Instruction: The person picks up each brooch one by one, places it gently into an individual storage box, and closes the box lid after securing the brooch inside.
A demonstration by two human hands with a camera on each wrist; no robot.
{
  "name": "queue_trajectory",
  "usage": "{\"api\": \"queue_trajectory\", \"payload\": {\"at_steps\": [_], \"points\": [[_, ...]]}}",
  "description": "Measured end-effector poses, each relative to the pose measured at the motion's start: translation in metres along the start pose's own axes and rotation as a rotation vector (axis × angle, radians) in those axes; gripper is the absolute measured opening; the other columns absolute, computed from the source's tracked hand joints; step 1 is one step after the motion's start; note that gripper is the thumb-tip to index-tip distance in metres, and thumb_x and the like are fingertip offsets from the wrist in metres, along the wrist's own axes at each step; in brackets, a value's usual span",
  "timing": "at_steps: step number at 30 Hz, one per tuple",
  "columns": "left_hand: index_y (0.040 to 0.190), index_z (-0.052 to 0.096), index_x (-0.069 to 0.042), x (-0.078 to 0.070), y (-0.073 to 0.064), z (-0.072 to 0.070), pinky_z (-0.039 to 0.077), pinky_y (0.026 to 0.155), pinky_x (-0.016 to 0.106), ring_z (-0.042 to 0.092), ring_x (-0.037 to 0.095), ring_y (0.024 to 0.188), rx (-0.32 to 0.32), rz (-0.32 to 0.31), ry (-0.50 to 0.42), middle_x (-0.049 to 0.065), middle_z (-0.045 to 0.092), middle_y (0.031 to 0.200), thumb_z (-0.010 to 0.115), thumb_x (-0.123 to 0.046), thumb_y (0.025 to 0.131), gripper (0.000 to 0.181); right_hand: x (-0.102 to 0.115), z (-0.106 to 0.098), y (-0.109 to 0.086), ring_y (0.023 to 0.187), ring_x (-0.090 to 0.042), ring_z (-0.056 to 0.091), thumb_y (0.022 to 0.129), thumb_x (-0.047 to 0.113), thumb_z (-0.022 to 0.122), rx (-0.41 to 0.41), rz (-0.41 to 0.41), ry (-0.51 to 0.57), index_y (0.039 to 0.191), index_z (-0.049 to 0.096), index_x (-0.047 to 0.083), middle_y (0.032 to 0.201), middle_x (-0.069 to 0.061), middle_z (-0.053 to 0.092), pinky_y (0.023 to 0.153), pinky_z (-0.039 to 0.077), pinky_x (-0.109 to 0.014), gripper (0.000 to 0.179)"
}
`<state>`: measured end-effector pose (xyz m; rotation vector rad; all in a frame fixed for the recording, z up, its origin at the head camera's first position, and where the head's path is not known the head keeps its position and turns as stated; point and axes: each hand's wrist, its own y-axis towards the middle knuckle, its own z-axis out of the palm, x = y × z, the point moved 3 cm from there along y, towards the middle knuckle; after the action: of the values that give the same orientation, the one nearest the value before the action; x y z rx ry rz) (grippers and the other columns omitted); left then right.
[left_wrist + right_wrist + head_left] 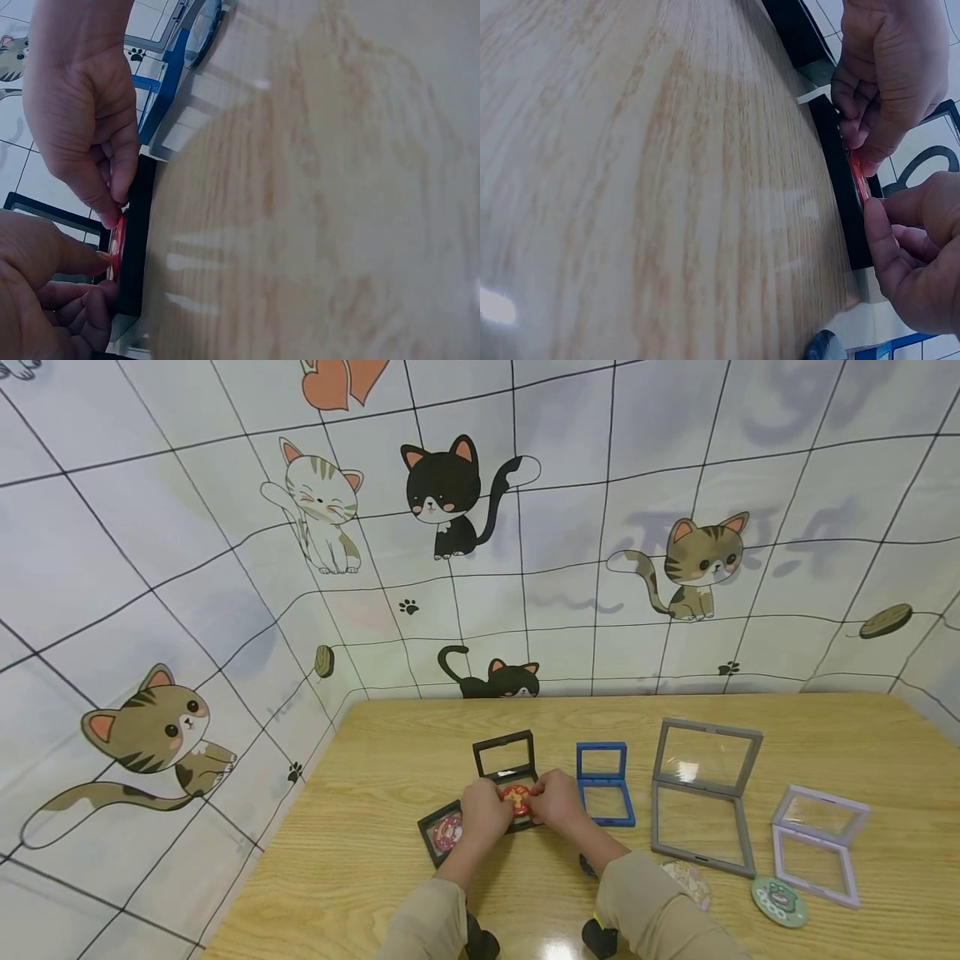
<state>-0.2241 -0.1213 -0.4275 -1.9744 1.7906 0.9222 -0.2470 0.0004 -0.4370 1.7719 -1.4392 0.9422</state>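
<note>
A red badge (517,798) is held between both hands, over the lower half of an open black frame (502,742). Its left edge is pinched by the curled fingers and thumb of the left hand (486,812), and its right edge by those of the right hand (557,800). In both wrist views the badge is seen close against the frame; whether it is fully seated cannot be told. The lid of this frame is raised at the far side.

Just left of it, a second black frame (427,837) is laid aslant, with a pink badge (447,832) showing in it and its right part covered by the left hand. To the right, a blue frame (602,776), a larger grey frame (697,787) and a lilac frame (810,835) are set out in turn, each opened with its lid raised at the far side. A green badge (780,902) is placed near the lilac frame, on its near left side. A cream badge (688,883) is partly hidden by the right sleeve (648,897). All are carried by a wooden table (330,860), backed by a wall (570,602) printed with cats.
</note>
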Motion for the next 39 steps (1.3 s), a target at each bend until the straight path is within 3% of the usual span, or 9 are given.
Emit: {"api": "queue_trajectory", "payload": {"at_steps": [4, 6, 13, 18, 25, 28, 31, 34, 39], "points": [[0.056, 0.06, 0.0, 0.0, 0.002, -0.003, 0.034, 0.039, 0.021, 0.043, 0.011, 0.044, -0.006, 0.002, -0.002, 0.005, 0.055, 0.052, 0.066, -0.001, 0.072, 0.017, 0.0, -0.006, -0.003, 0.046, -0.015, 0.059, 0.07, -0.007, 0.063, -0.005, -0.011, -0.008, 0.078, 0.063, -0.009, 0.062, -0.01, 0.061, 0.045, 0.048, -0.025, 0.007], [0.063, 0.063, 0.004, 0.001, 0.003, -0.007, 0.039, 0.04, 0.022, 0.048, 0.013, 0.045, -0.031, 0.014, -0.013, 0.01, 0.06, 0.058, 0.064, 0.0, 0.072, 0.01, 0.001, -0.012, -0.004, 0.05, -0.015, 0.058, 0.07, -0.005, 0.065, -0.002, -0.036, -0.073, 0.081, 0.063, -0.009, 0.064, -0.008, 0.06, 0.048, 0.048, -0.027, 0.012], [0.076, 0.055, 0.005, 0.003, 0.008, -0.031, 0.028, 0.034, 0.018, 0.035, 0.005, 0.036, -0.126, 0.05, -0.133, 0.004, 0.051, 0.05, 0.054, 0.0, 0.076, 0.005, 0.0, -0.023, -0.01, 0.071, -0.021, 0.057, 0.067, 0.01, 0.077, 0.12, -0.033, -0.285, 0.107, 0.055, -0.013, 0.079, -0.01, 0.061, 0.063, 0.048, -0.035, 0.051], [0.093, 0.046, 0.007, -0.004, 0.015, -0.043, 0.025, 0.035, 0.018, 0.031, 0.007, 0.035, -0.101, 0.008, -0.187, -0.001, 0.041, 0.047, 0.049, -0.01, 0.085, 0.018, -0.002, -0.021, -0.012, 0.085, -0.03, 0.058, 0.061, 0.007, 0.079, 0.178, -0.04, -0.335, 0.109, 0.054, -0.014, 0.099, -0.021, 0.061, 0.072, 0.048, -0.04, 0.059], [0.129, 0.032, 0.006, -0.012, 0.025, -0.044, 0.031, 0.041, 0.024, 0.034, 0.011, 0.04, 0.044, -0.018, -0.143, 0.0, 0.039, 0.05, 0.044, -0.041, 0.093, 0.061, -0.006, -0.019, -0.011, 0.065, -0.018, 0.056, 0.061, 0.007, 0.08, 0.184, -0.019, -0.298, 0.101, 0.057, -0.012, 0.091, -0.018, 0.061, 0.06, 0.048, -0.032, 0.05], [0.129, 0.035, 0.005, -0.014, 0.026, -0.044, 0.032, 0.042, 0.024, 0.037, 0.013, 0.042, 0.088, -0.03, -0.16, 0.002, 0.043, 0.054, 0.043, -0.043, 0.092, 0.061, -0.006, -0.019, -0.012, 0.056, -0.014, 0.055, 0.062, 0.007, 0.08, 0.181, -0.021, -0.278, 0.102, 0.057, -0.013, 0.094, -0.02, 0.061, 0.055, 0.047, -0.029, 0.05], [0.123, 0.04, 0.007, -0.013, 0.025, -0.045, 0.032, 0.04, 0.022, 0.05, 0.019, 0.045, 0.106, -0.033, -0.205, 0.004, 0.049, 0.056, 0.042, -0.041, 0.094, 0.056, -0.006, -0.018, -0.013, 0.052, -0.013, 0.055, 0.063, 0.007, 0.08, 0.178, -0.027, -0.269, 0.103, 0.056, -0.013, 0.096, -0.021, 0.061, 0.052, 0.046, -0.027, 0.05], [0.118, 0.043, 0.008, -0.011, 0.023, -0.045, 0.032, 0.038, 0.02, 0.061, 0.029, 0.055, 0.105, -0.032, -0.242, 0.006, 0.053, 0.055, 0.042, -0.038, 0.094, 0.051, -0.006, -0.018, -0.014, 0.05, -0.013, 0.054, 0.063, 0.006, 0.079, 0.175, -0.026, -0.261, 0.103, 0.056, -0.012, 0.094, -0.02, 0.061, 0.05, 0.045, -0.026, 0.05], [0.106, 0.047, 0.008, -0.01, 0.02, -0.046, 0.033, 0.038, 0.019, 0.062, 0.034, 0.059, 0.079, -0.01, -0.258, 0.008, 0.054, 0.056, 0.041, -0.032, 0.096, 0.042, -0.005, -0.019, -0.016, 0.047, -0.013, 0.054, 0.063, 0.007, 0.079, 0.165, -0.034, -0.263, 0.101, 0.057, -0.012, 0.089, -0.018, 0.062, 0.049, 0.044, -0.026, 0.048]]}}
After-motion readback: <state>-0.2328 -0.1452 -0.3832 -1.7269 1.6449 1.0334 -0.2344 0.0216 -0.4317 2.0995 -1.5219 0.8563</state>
